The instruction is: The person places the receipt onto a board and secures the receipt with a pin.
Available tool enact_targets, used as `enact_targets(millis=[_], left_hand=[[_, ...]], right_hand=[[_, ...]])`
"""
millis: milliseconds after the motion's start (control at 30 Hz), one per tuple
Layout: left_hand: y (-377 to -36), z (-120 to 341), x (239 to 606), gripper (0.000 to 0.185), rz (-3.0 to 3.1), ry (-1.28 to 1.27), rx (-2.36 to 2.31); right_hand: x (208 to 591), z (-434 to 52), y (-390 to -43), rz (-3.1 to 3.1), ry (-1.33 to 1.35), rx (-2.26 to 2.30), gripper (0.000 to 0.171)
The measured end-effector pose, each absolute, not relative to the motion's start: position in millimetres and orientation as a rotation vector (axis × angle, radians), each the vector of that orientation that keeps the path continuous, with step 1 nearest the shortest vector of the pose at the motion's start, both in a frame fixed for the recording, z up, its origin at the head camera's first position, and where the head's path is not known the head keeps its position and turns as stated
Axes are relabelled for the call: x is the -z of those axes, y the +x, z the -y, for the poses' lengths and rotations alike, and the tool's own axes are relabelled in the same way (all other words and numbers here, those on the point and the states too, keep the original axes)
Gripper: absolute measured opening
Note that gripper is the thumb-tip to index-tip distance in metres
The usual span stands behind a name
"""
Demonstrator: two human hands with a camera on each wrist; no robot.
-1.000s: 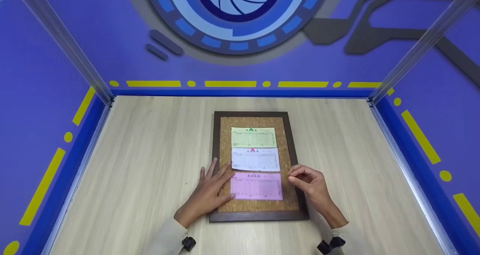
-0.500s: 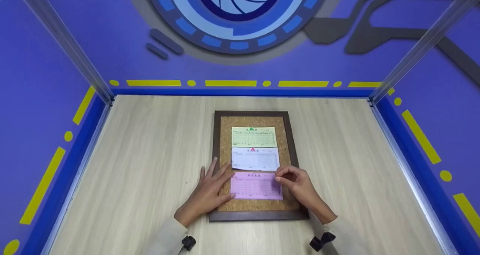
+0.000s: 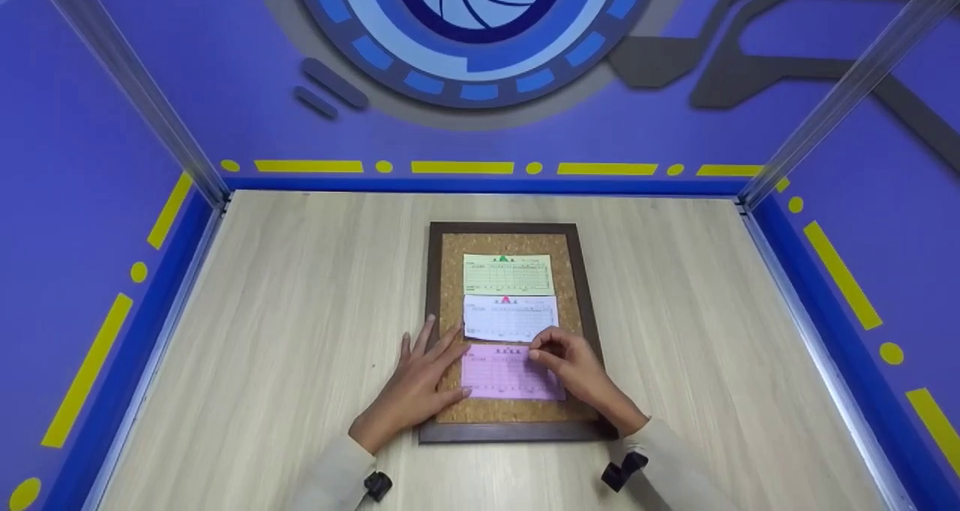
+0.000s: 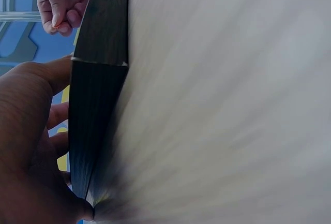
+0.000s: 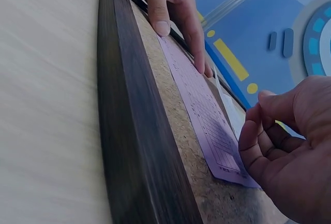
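A cork board [image 3: 495, 412] in a dark brown frame lies on the table. My left hand [image 3: 412, 395] spreads over its left side, with thumb and index fingertips resting on the left edge of a pink form slip [image 3: 499, 376]. Over the top right part of that slip, my right hand [image 3: 574, 367] pinches a tiny orange push pin [image 4: 57, 26], mostly hidden by the fingertips. Above the pink slip lie a white slip [image 3: 510, 322], with a red pin [image 3: 505, 299] at its top, and a pale green slip [image 3: 506, 277], with a green pin [image 3: 503, 258].
Pale wood-grain table [image 3: 315, 286] surrounds the board on all sides. Blue printed panels [image 3: 480, 143] with yellow markings enclose the table at the back, left and right. Black wrist cameras sit on both sleeves.
My right hand has moved left from the board's right edge to over the pink slip, still pinching. The left hand and the slips have stayed in place.
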State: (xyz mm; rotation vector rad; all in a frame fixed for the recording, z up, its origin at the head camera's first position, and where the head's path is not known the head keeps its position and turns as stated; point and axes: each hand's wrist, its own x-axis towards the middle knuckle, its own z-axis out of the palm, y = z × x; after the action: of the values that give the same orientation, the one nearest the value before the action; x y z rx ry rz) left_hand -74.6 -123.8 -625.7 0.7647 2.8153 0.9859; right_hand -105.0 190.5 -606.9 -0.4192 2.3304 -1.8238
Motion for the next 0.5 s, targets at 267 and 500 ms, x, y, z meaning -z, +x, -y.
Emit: enact_targets(millis=[267, 500], left_hand=[[-74.3, 123.9, 623.6, 0.072, -2.814, 0.761, -0.972], [-74.8, 123.9, 625.4, 0.071, -2.814, 0.765, -0.98]], right_hand=[[606.2, -184.4, -107.1, -2.366, -0.418, 1.732, 0.007], [606.7, -181.3, -110.6, -2.475, -0.5, 1.599, 0.007]])
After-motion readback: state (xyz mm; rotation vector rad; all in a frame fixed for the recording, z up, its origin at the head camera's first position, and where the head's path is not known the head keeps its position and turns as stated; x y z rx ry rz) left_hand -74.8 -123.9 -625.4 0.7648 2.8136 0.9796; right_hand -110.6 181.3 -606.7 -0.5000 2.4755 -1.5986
